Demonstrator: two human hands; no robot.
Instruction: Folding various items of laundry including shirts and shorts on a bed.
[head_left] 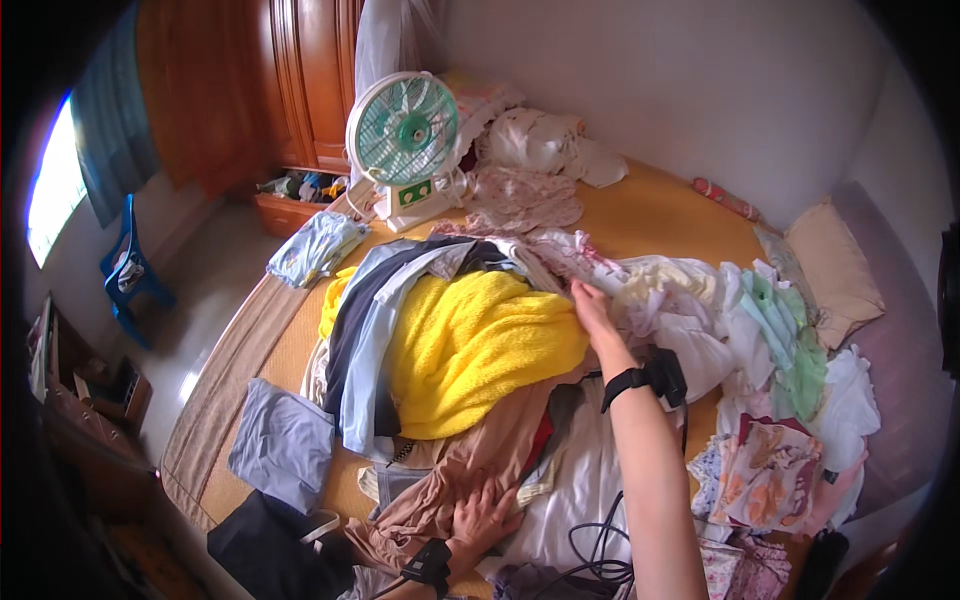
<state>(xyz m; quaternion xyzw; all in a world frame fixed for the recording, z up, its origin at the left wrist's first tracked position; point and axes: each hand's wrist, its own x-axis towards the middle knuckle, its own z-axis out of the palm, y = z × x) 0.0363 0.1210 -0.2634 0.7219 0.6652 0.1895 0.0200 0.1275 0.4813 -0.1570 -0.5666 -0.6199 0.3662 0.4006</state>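
A bright yellow fleecy blanket (480, 340) lies bunched on top of a pile of clothes on the bed. My right hand (594, 312) is at its right edge, fingers drawn together beside the pale cloths; what they hold, if anything, is hidden. Nearer me, my left hand (483, 520) rests with spread fingers on a crumpled brown cloth (450, 495). Left of the blanket hang a light blue garment (372, 370) and a dark navy garment (350, 345). Below my right hand lies a white cloth (570, 490).
A green and white fan (406, 135) stands at the back. Folded grey cloth (283, 435), folded pale blue clothes (316, 245) and a black cloth (280, 550) lie leftward. To the right are white and green clothes (810, 360), patterned clothes (770, 470), a pillow (835, 265) and a black cable (600, 550).
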